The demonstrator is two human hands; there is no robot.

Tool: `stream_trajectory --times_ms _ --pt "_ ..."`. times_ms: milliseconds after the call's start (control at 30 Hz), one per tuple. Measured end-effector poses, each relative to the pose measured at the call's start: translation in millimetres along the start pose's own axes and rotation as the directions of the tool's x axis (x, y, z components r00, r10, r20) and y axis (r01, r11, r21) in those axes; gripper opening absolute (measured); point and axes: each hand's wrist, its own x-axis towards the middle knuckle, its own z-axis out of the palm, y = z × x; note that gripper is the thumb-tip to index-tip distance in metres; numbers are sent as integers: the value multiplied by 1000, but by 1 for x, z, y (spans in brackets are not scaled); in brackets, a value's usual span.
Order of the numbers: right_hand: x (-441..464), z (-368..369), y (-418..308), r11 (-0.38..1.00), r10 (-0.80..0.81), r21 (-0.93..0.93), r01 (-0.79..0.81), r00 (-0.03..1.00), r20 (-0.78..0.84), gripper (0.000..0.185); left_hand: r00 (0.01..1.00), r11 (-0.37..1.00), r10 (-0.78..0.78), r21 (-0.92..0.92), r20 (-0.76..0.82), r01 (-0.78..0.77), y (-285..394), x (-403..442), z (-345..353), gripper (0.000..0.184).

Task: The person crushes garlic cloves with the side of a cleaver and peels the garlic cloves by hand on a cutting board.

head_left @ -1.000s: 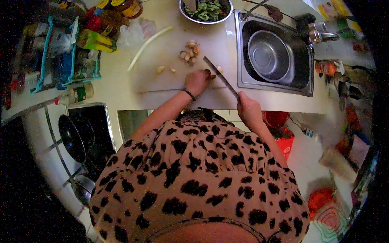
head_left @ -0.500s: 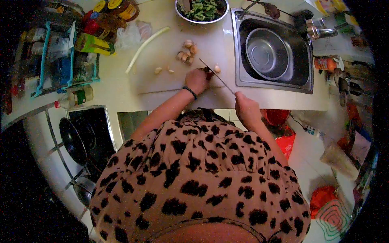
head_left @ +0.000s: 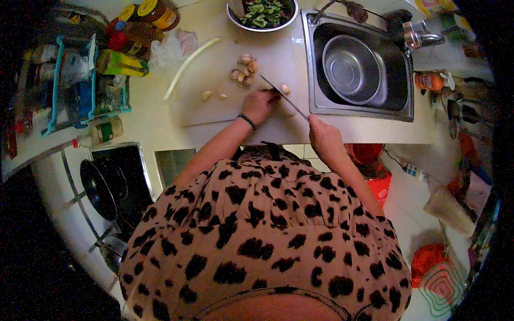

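Knife (head_left: 286, 97) at the left hand (head_left: 257, 107), garlic heap (head_left: 244, 70) waiting

Judging by how things lie, the garlic is part-way through: three pale cloves lie apart from the heap, while the heap itself sits in a brownish cluster, seemingly in its skins. Two of the loose cloves (head_left: 206, 95) are to the left of the heap, and a third clove (head_left: 285, 89) is just beyond the blade. All of it rests on one pale cutting board (head_left: 198, 112) on the worktop (head_left: 375, 130).

The left fingers are bunched on one small dark piece (head_left: 275, 95), partly hidden; what it is, I cannot tell. The right hand (head_left: 324, 136) has its fingers clamped around the handle of the one knife, whose blade slants past the left fingertips. Whether the edge touches the piece is unclear.

By count: two hands, one knife, one long pale stalk (head_left: 187, 68) that looks whole, one bowl (head_left: 267, 29) of cut greens, one sink (head_left: 364, 113) with one metal basin (head_left: 350, 69) inside. The heap's cloves overlap too much to number exactly
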Motion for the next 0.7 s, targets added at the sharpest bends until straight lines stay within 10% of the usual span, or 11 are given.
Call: stream_trajectory --times_ms 700 --pt "21 20 4 1000 -14 -24 15 999 51 16 991 971 -48 237 125 17 -28 2 23 16"
